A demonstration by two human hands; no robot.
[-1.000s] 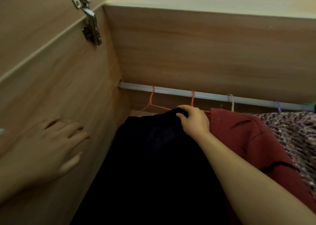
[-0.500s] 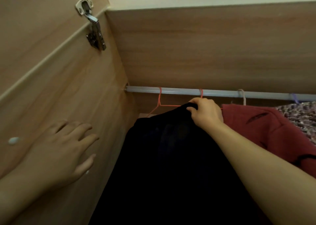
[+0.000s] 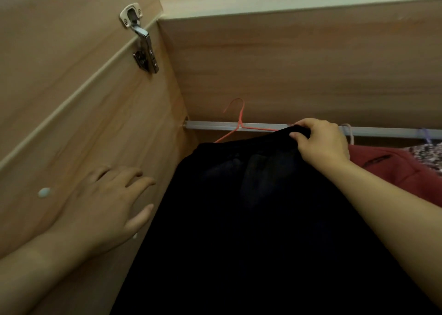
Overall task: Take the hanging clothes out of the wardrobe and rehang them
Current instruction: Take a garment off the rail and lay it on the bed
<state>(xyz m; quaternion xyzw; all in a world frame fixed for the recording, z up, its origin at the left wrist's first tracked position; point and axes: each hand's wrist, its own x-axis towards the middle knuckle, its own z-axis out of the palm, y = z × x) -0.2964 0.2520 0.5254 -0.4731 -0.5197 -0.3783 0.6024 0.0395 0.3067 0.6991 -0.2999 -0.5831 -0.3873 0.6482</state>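
A black garment [image 3: 251,207] hangs on an orange wire hanger [image 3: 239,121]. The hanger's hook stands lifted above the silver rail [image 3: 210,125] near the rail's left end. My right hand [image 3: 320,142] grips the top of the black garment and the hanger's shoulder. My left hand [image 3: 105,202] lies flat with spread fingers against the wooden door panel on the left and holds nothing. A red garment [image 3: 401,171] hangs on a pale hanger [image 3: 348,131] just right of my right hand.
A patterned knit garment [image 3: 428,157] hangs at the far right on a purple hanger [image 3: 424,134]. A metal hinge [image 3: 143,42] sits on the door panel at upper left. The wardrobe's back wall and top shelf close in above the rail.
The orange hanger's hook has risen off the rail; before it hung on it. My right hand moved up with the black garment. My left hand stayed on the panel.
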